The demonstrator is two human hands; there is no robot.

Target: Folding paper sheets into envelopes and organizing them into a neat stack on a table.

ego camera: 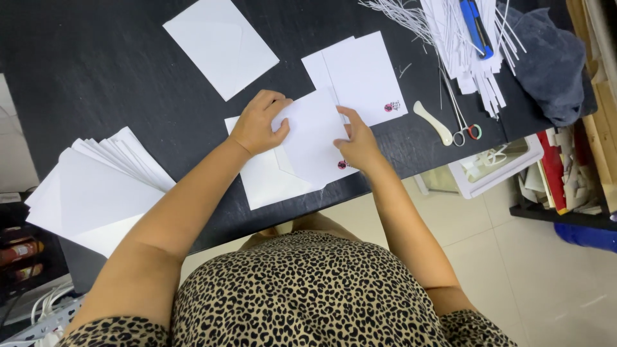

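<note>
At the near edge of the black table (128,77), both hands press on a white card (315,138) that lies half over an open white envelope (270,177). The left hand (257,125) lies flat with fingers spread on the card's upper left corner, pinning rather than gripping it. The right hand (358,144) presses its fingertips on the card's right edge, thumb tucked near a small red-and-black mark (342,164) at the card's lower right corner. The card's long axis runs from the far side of the table toward the person, tilted slightly, its lower end reaching the table's edge. The envelope's flap shows as a pale V under the card.

Just beyond the right hand lie two more white cards (360,74), overlapped, one with a similar small red-and-black mark (392,106) at its near right corner. A single white envelope (220,45) rests farther off, and a fanned stack of white envelopes (96,186) sits at the left. To the right are a white bone folder (433,122), small scissors (463,122), a heap of thin paper strips (469,58) with a blue cutter (477,26) on top, and a grey cloth (553,64). Below the table's edge a clear plastic box (495,168) holds white scraps; what they are I cannot tell.
</note>
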